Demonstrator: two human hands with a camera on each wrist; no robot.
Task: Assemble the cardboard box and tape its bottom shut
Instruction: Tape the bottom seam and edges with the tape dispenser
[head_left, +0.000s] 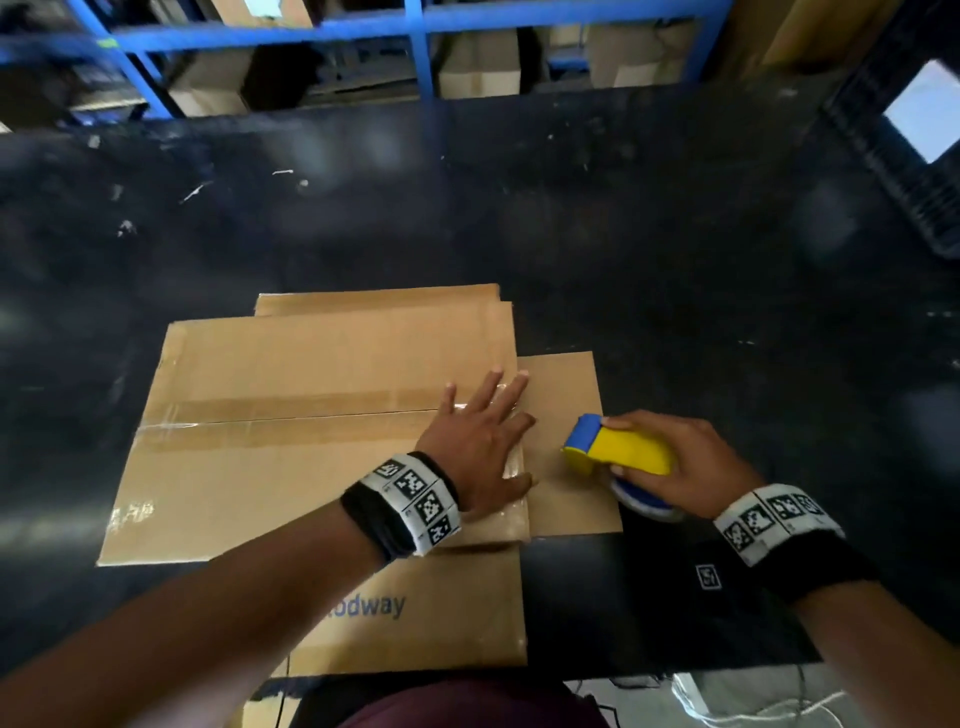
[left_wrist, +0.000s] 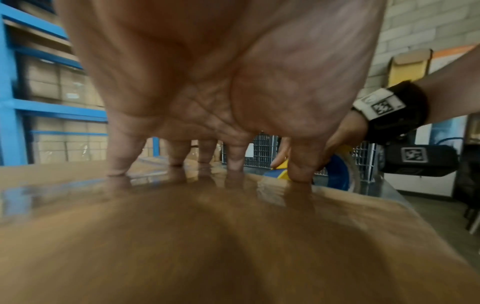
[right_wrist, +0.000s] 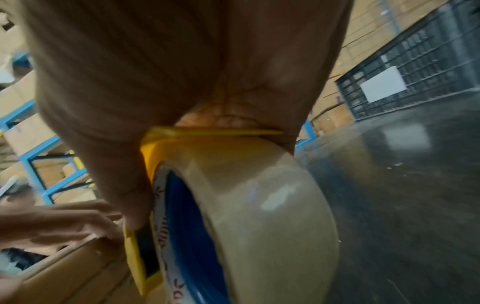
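Observation:
The cardboard box (head_left: 291, 467) stands bottom-up on the black table, its two bottom flaps closed. A strip of clear tape (head_left: 270, 415) runs along the seam. My left hand (head_left: 480, 441) lies flat with spread fingers on the right end of the taped seam; in the left wrist view its fingertips (left_wrist: 298, 174) press on the glossy tape. My right hand (head_left: 685, 462) grips a yellow and blue tape dispenser (head_left: 618, 449) just right of the box, above a side flap (head_left: 566, 447). The roll of clear tape (right_wrist: 259, 216) shows under the palm in the right wrist view.
The black table (head_left: 519, 208) stretches far and right of the box. Blue shelving (head_left: 415, 31) with cartons stands behind it. A dark plastic crate (head_left: 909, 156) with a white label sits at the far right edge.

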